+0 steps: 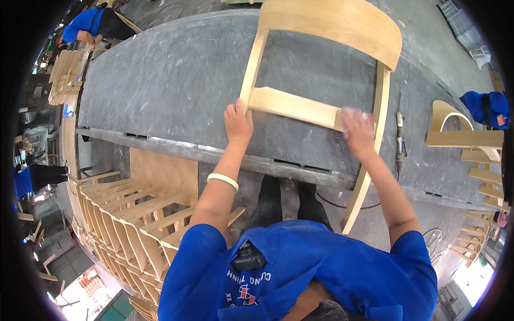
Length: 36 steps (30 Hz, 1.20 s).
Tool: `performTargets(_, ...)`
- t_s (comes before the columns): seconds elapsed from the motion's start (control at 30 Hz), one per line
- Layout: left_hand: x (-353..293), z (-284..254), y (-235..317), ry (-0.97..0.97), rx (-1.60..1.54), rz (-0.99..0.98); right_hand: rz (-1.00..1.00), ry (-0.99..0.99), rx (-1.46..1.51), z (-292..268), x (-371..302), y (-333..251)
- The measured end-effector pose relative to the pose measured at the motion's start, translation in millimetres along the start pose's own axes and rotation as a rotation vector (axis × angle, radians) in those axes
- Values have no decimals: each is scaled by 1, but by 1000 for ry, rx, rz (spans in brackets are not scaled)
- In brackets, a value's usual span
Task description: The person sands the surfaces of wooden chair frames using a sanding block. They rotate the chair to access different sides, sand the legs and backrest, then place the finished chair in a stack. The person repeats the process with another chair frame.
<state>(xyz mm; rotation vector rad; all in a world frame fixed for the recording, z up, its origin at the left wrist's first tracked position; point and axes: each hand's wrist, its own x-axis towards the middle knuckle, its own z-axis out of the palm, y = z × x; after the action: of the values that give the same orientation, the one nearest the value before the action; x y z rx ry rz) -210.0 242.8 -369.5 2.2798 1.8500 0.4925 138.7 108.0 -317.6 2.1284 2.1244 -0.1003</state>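
A pale wooden chair-back frame (321, 32) lies flat on a grey workbench (171, 80), its curved top rail far from me and its legs reaching over the near edge. My left hand (238, 122) grips the frame where the lower cross rail (292, 106) meets the left upright. My right hand (357, 130) presses a small whitish pad (350, 112) against the right end of that cross rail. A white band circles my left wrist.
A stack of several similar wooden frames (134, 224) stands on the floor at lower left. More frames (476, 155) are stacked at the right. A slim metal tool (399, 136) lies on the bench by the right upright. Other people in blue work at the edges.
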Motion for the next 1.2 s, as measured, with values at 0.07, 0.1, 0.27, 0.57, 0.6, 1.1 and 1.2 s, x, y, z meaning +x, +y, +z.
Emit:
performTargets(0.07, -2, 8, -7, 156, -74, 30, 32, 72, 104, 34, 4, -29)
performTargets(0.1, -3, 10, -7, 179, -104, 19, 63, 111, 129, 44, 9, -48)
performTargets(0.27, 0, 4, -2, -1, -63, -68, -148, 223, 296, 44, 126, -186)
performTargets(0.57, 6, -6, -3, -44, -87, -109, -113, 115, 204, 10, 121, -179)
performTargets(0.6, 6, -6, -4, -49, -90, -101, -108, 157, 254, 19, 128, -193)
performTargets(1.1, 6, -7, -9, -46, -168, -62, -236, 263, 477, 23, 136, -220)
performTargets(1.2, 3, -7, -12, -48, -202, -20, -234, 225, 459, 23, 113, -190)
